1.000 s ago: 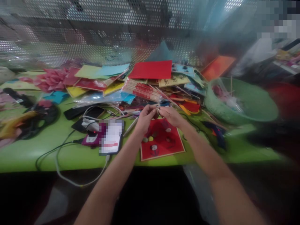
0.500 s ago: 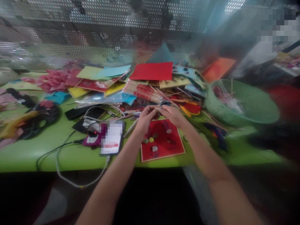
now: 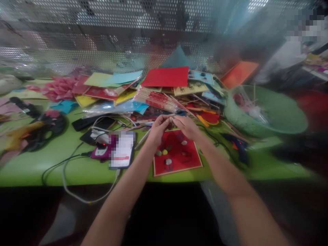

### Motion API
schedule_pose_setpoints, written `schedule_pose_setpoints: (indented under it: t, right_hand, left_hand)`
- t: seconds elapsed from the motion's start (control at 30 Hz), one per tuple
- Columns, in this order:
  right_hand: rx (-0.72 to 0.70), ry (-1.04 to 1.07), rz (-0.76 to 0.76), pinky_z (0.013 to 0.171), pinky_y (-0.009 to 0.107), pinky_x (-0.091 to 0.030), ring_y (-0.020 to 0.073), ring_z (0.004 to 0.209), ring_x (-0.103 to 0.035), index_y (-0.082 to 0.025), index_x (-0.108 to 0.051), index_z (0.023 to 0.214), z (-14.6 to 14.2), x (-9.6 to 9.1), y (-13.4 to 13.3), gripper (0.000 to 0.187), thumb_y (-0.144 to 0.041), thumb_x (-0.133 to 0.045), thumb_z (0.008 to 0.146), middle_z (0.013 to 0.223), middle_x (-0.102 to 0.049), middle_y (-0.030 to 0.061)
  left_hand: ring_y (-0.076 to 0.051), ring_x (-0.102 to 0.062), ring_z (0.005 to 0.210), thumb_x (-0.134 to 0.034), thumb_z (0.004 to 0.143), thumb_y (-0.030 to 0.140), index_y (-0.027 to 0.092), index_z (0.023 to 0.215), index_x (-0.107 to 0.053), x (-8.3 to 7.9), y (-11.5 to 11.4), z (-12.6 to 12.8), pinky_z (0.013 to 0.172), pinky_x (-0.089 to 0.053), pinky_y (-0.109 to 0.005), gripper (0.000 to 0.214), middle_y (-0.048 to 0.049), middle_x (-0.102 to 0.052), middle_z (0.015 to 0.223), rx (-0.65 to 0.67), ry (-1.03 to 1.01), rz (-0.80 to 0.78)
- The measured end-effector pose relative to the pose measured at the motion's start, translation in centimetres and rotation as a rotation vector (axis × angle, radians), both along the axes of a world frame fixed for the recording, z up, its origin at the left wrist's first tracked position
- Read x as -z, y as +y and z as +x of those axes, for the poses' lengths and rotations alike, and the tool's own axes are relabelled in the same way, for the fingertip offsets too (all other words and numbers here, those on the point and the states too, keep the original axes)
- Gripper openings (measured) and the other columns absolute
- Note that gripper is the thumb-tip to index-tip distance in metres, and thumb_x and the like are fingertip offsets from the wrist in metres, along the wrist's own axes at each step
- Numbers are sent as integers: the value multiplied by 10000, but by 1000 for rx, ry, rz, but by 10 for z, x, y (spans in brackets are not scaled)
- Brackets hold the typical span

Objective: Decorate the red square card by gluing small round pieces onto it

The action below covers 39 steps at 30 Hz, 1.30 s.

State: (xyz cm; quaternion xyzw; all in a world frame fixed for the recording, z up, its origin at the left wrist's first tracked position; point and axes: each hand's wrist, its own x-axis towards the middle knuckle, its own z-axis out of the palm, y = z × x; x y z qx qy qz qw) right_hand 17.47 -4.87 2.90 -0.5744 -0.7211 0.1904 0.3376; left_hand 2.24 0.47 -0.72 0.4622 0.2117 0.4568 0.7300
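My left hand (image 3: pixel 159 129) and my right hand (image 3: pixel 187 127) meet fingertip to fingertip over the far edge of a red square board (image 3: pixel 176 165). Both are closed in a pinch around a small pale piece (image 3: pixel 171 119), too small and too covered by fingers to name. The board has a light wooden-looking border and dark drawn marks. On its red surface are several small pebble-like pieces, among them a yellowish one (image 3: pixel 165 152), a whitish one (image 3: pixel 168 161) and another whitish one (image 3: pixel 184 142).
A phone (image 3: pixel 124 150) and a purple power adapter (image 3: pixel 101 153) with cables lie left of my forearms. Coloured paper (image 3: pixel 165 77) and bundled sticks (image 3: pixel 156 98) are piled behind. On the right are a glue gun (image 3: pixel 238 147) and a green basin (image 3: pixel 279 109).
The view has shifted very slightly. Both hands stay together in nearly the same place, with the fingertips moving a little around the small pale piece.
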Motion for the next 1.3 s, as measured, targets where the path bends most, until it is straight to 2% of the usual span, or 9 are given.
schedule_pose_setpoints:
  t: [0.13, 0.23, 0.37, 0.63, 0.83, 0.97, 1.1, 1.3]
  right_hand:
    - [-50, 195, -61, 693, 265, -366, 141, 688, -507, -194, -559, 806, 2, 1, 0, 421, -475, -332, 1024, 733, -584, -4]
    - [-18, 110, -72, 683, 266, -353, 146, 712, -520, -189, -567, 794, 3, -3, -1, 429, -520, -388, 1000, 739, -580, -4]
    - [-1, -47, -54, 665, 271, -325, 157, 715, -522, -191, -572, 792, 3, -7, -2, 378, -472, -411, 987, 737, -590, 10]
    - [-3, -126, -45, 629, 279, -291, 153, 648, -472, -206, -520, 735, 0, -8, -3, 372, -427, -364, 990, 681, -570, 13]
    - [40, -208, -14, 637, 300, -274, 170, 658, -474, -203, -539, 732, -2, -6, -3, 362, -395, -367, 986, 699, -597, 44]
    - [32, -172, -6, 661, 295, -301, 174, 686, -502, -202, -540, 744, 0, -5, -3, 347, -355, -344, 986, 718, -613, 47]
    - [-21, -65, -36, 673, 276, -328, 161, 701, -522, -204, -523, 745, 4, -6, -3, 376, -416, -347, 1002, 730, -605, 21]
    - [2, -142, -48, 643, 283, -291, 155, 660, -479, -208, -500, 720, 3, -7, -2, 349, -406, -391, 986, 700, -577, 19]
  left_hand:
    - [-98, -598, 679, -807, 766, 347, 169, 939, -693, -1, 0, -1, 646, -468, -217, 273, -4, -673, 804, 5, -18, -12]
    - [-95, -593, 674, -803, 775, 337, 168, 928, -690, -1, 0, -1, 651, -470, -217, 254, -1, -668, 798, -1, 5, -5]
    - [-93, -592, 699, -807, 772, 327, 169, 920, -696, 0, 1, -2, 677, -473, -213, 244, -1, -675, 822, 0, 37, 24]
    - [-90, -553, 657, -786, 785, 318, 174, 917, -717, -1, 1, -4, 649, -457, -216, 208, 6, -654, 777, -10, 64, 64]
    - [-96, -566, 685, -775, 793, 342, 181, 941, -728, 0, 1, -3, 661, -457, -212, 224, 3, -662, 786, -5, 81, 85]
    - [-93, -564, 663, -779, 790, 338, 174, 940, -719, -1, 0, -2, 651, -458, -217, 230, -1, -670, 791, -18, 77, 78]
    - [-94, -568, 651, -778, 794, 328, 172, 928, -710, -1, 0, -1, 641, -459, -219, 216, 1, -664, 770, -28, 70, 54]
    - [-95, -577, 684, -780, 791, 322, 164, 919, -717, -2, 0, -2, 660, -459, -212, 213, -3, -663, 787, -13, 91, 57]
